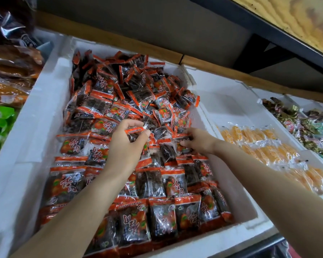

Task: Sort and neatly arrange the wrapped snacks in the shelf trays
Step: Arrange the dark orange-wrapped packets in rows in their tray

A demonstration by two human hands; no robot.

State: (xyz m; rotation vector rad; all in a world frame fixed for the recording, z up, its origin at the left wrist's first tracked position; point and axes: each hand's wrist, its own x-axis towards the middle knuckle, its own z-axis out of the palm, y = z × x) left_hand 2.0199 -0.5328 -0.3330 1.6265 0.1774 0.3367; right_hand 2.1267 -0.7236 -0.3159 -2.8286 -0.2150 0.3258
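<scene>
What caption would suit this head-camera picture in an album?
Left hand grips a red snack packet while the right hand pinches a second packet in the heaped white foam tray.

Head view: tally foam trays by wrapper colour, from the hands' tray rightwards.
Red-orange tray: 1
Yellow tray: 1
Mixed-foil tray: 1
Total: 3; the far-right edge is too cropped to tell more.

A single head-worn camera looks forward and down from close above. The white foam tray (45, 101) surrounding the fingers (132, 123) fills its view.
</scene>
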